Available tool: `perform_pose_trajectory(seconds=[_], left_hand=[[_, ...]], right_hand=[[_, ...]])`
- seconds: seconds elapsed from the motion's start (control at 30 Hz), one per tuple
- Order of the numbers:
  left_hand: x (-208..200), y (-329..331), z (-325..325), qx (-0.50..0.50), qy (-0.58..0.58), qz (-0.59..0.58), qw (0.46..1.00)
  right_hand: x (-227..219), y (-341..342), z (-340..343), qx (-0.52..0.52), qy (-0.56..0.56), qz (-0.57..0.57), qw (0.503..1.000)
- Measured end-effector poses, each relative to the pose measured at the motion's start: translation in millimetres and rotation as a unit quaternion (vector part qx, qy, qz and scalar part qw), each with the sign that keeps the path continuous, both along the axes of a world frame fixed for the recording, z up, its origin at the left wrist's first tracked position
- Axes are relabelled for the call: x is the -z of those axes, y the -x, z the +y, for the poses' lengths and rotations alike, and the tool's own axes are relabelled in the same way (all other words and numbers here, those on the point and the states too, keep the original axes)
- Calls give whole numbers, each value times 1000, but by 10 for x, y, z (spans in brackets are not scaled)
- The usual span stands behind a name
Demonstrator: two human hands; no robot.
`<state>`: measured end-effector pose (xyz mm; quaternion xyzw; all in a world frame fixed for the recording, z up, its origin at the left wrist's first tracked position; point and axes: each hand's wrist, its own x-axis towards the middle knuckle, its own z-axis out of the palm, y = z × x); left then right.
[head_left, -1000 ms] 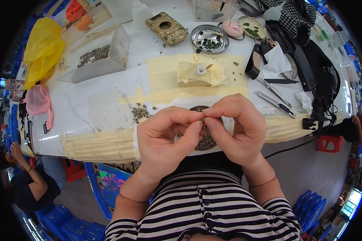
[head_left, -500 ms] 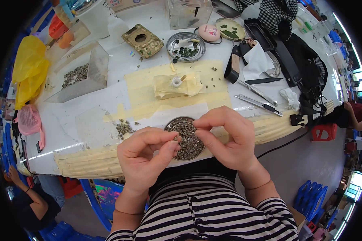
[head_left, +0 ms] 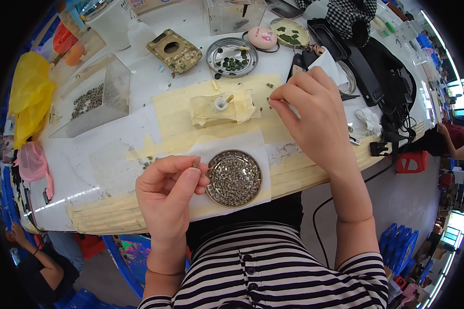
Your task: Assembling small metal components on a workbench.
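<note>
My left hand (head_left: 167,195) pinches a tiny greenish metal part (head_left: 195,164) between thumb and index finger, just left of a round dish (head_left: 234,151). That dish is full of small silvery metal pieces (head_left: 234,180) and sits on white paper near the table's front edge. My right hand (head_left: 317,121) is raised over the right part of the yellow taped area, thumb and index finger brought together. A few loose tiny parts (head_left: 269,85) lie beside its fingertips. What those fingertips hold, if anything, is too small to make out.
Behind the dish stands a tape-covered block (head_left: 203,116) bearing a small white cup (head_left: 220,104) with a stick. Farther back are a camouflage model hull (head_left: 174,50), a round tin (head_left: 211,64) with dark green parts and a pink egg-shaped object (head_left: 262,38). A clear bin (head_left: 116,90) stands left.
My right hand has left the dish and moved up and right. My left hand has drawn slightly left, still pinching the part. The view has shifted a little.
</note>
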<state>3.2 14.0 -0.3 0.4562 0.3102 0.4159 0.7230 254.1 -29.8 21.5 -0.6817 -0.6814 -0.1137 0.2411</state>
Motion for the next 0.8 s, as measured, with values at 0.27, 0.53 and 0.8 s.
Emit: perform_pose_trajectory(seconds=[0.27, 0.53, 0.8], left_hand=[[8, 27, 8, -18, 20, -48, 998], [-7, -47, 23, -8, 51, -82, 995], [-93, -281, -41, 37, 64, -79, 994]], right_hand=[[-8, -99, 135, -41, 48, -41, 997], [-139, 23, -46, -63, 19, 199, 978], [24, 493, -181, -156, 8, 477, 865]])
